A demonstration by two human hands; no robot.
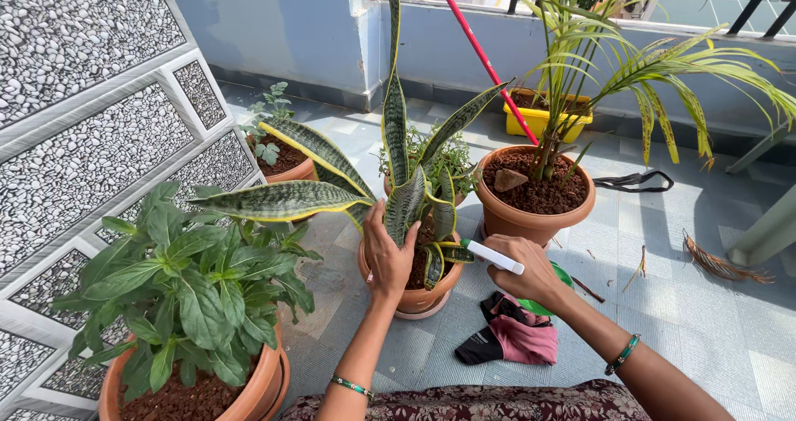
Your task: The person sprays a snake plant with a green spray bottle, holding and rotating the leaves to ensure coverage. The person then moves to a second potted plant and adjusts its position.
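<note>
Now the left hand [388, 255] cups a snake plant leaf [405, 205] in its clay pot [419, 298], steadying it, while the right hand [524, 270] clamps a green spray bottle [497, 257] aimed at it.

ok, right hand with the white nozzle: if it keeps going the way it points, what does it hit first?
Probably the lower leaves of the snake plant: the right hand aims the spray bottle leftward at them, nozzle tip nearly touching. Depth is unclear.

The left hand [387, 255] holds a snake plant [404, 189] leaf in its terracotta pot [419, 296]; the right hand [526, 272] aims a white-nozzled green spray bottle [497, 257] at it, above cloths [514, 334] on the tiled floor [705, 321].
</note>
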